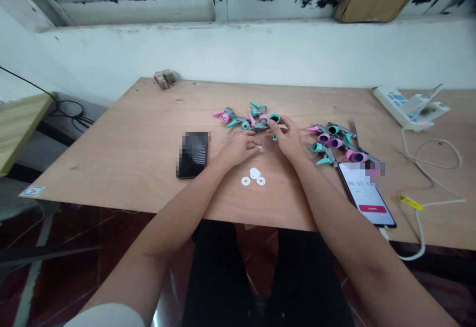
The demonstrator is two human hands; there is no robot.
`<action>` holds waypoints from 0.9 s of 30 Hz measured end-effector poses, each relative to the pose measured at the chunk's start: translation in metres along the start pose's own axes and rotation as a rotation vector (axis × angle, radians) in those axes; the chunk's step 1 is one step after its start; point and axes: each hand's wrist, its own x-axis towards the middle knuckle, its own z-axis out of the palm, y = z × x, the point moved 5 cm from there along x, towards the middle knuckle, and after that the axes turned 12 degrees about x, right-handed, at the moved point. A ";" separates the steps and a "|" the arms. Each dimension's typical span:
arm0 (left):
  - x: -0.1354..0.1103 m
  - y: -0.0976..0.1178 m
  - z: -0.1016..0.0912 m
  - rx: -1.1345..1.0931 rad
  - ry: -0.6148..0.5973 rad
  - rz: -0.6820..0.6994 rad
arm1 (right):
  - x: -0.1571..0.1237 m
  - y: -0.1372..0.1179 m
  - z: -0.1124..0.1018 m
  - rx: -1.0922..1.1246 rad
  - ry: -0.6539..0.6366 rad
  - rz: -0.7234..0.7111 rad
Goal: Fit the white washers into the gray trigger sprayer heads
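A loose group of plastic trigger-sprayer heads (245, 121), grey with teal and pink parts, lies on the plywood surface (111, 158), its long axis running left to right, directly ahead of both hands. The right hand (288, 138) is nearer, fingers extended forward, tips at the group's right end; it may be pinching a teal ring (274, 118), though the view is too small to be sure. The left hand (238, 148) lies palm down and open, fingertips just beside a small white washer (258, 147). A few more white washers (253, 177) sit nearer the body. A second group of sprayer heads (334, 141) lies right, beside a phone showing a timer (366, 193); a black phone (192, 154) lies left.
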 end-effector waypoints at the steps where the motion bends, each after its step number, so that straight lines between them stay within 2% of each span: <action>1: 0.000 -0.001 -0.001 -0.013 0.002 -0.007 | -0.001 -0.001 0.001 0.024 -0.024 0.017; 7: -0.002 -0.001 -0.005 -0.053 -0.016 0.029 | 0.003 -0.004 0.015 0.152 -0.178 0.045; 10: -0.003 -0.003 -0.007 -0.103 -0.029 0.066 | 0.008 0.000 0.018 0.189 -0.183 0.053; 19: -0.001 -0.014 -0.007 -0.099 -0.073 0.009 | 0.005 0.006 0.017 0.304 -0.119 0.160; 27: -0.002 -0.011 -0.009 -0.084 -0.081 -0.021 | 0.004 0.005 0.020 0.280 -0.155 0.133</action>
